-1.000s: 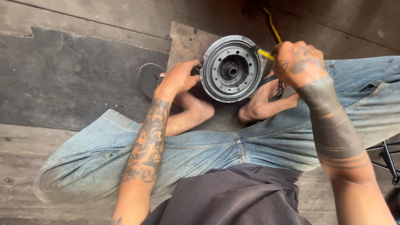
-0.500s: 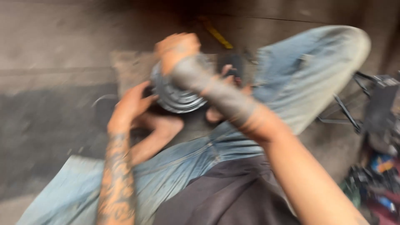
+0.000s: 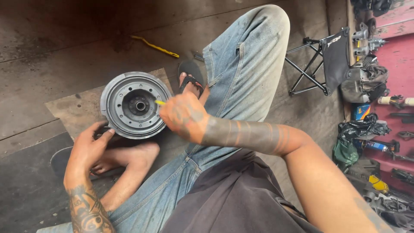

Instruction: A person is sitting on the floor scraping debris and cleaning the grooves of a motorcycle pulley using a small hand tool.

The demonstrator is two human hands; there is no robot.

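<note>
A round grey metal pulley-like part (image 3: 136,105) with a central hub stands on a flat board (image 3: 79,108) on the floor between my legs. My left hand (image 3: 88,149) rests at the part's lower left rim, fingers touching it. My right hand (image 3: 183,115) is closed around a small yellow-handled tool (image 3: 160,102), whose tip points at the right side of the part's face. My bare foot (image 3: 133,157) lies under the part, the other foot wears a black sandal (image 3: 192,80).
A yellow strip-like tool (image 3: 156,47) lies on the floor behind the part. A folding black stool (image 3: 323,64) stands at the right. Past it is a clutter of tools, bags and cans (image 3: 371,129) by a red surface.
The view has swung from a blur to steady, looking further right. My right hand has moved from above the part to its right side, the yellow tool on its face. My left hand stays at the rim.
</note>
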